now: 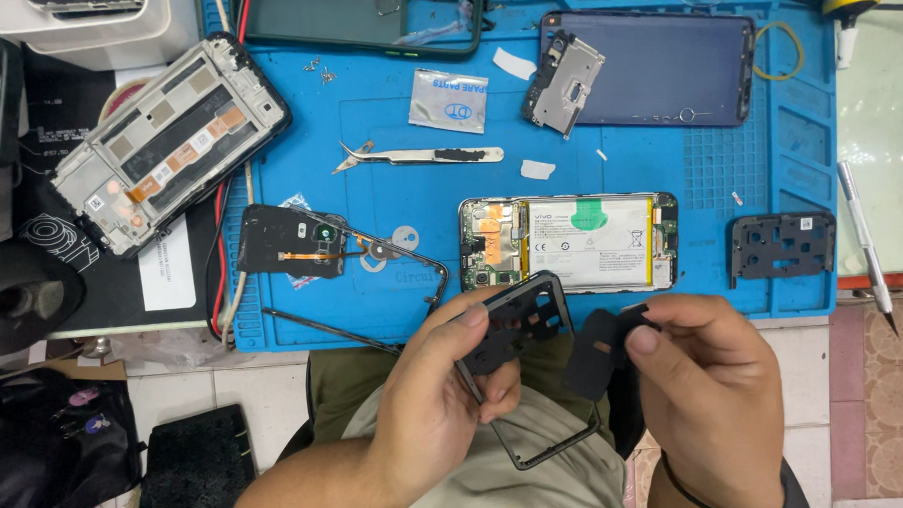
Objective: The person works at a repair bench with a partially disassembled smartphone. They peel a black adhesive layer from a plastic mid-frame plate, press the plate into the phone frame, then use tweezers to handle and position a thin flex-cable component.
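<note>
Surface: a blue repair mat (374, 171) on a cluttered workbench, tiled floor below.
Left hand (437, 394): closed around a thin black phone frame (529, 317), held over the lap just off the mat's near edge.
Right hand (707, 393): pinching a flat black flexible sheet (596, 354) beside the frame.
Near edge of mat: opened phone (572, 243), white battery showing.
Mat centre: tweezers (425, 156).
Far right corner: dark screen panel (658, 71).
White tray (90, 11), far left: holds a dark device.

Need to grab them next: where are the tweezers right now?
In the head view, the tweezers lie mid-mat on the blue mat, below the silver packet, above the opened phone.
</note>
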`<act>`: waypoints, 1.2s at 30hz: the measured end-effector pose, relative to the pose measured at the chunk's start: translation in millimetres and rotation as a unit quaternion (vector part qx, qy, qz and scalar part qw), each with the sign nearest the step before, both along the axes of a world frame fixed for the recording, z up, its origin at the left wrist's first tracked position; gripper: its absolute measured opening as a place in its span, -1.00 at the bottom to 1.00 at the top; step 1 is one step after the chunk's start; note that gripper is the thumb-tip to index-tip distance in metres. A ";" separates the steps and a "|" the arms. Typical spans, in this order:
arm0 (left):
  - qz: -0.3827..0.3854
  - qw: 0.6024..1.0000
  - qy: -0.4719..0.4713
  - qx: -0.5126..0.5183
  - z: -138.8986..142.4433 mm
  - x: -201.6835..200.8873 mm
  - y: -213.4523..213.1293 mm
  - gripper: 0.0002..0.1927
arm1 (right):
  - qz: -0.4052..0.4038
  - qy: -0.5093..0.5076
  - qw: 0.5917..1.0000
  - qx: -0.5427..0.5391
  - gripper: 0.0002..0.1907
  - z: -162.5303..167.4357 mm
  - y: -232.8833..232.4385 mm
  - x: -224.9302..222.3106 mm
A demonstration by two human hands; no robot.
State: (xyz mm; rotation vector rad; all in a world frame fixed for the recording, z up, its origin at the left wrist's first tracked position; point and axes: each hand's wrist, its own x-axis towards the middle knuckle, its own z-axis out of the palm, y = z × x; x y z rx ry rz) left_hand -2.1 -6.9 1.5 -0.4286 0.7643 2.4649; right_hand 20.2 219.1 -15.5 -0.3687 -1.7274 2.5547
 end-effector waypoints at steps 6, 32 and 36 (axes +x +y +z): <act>0.005 1.000 0.014 0.000 -1.5 -0.9 1.1 -0.50 | 0.000 -0.032 0.998 0.058 -0.79 -4.6 -5.2 1.3; 0.022 1.000 -0.001 -0.016 -5.7 -1.2 0.6 -0.49 | -0.001 -0.091 0.988 0.125 -0.80 -4.4 -21.8 1.9; 0.036 0.998 -0.041 -0.019 -5.0 -0.8 2.8 -0.49 | -0.001 -0.106 0.989 0.100 -0.81 -2.8 -25.7 -1.1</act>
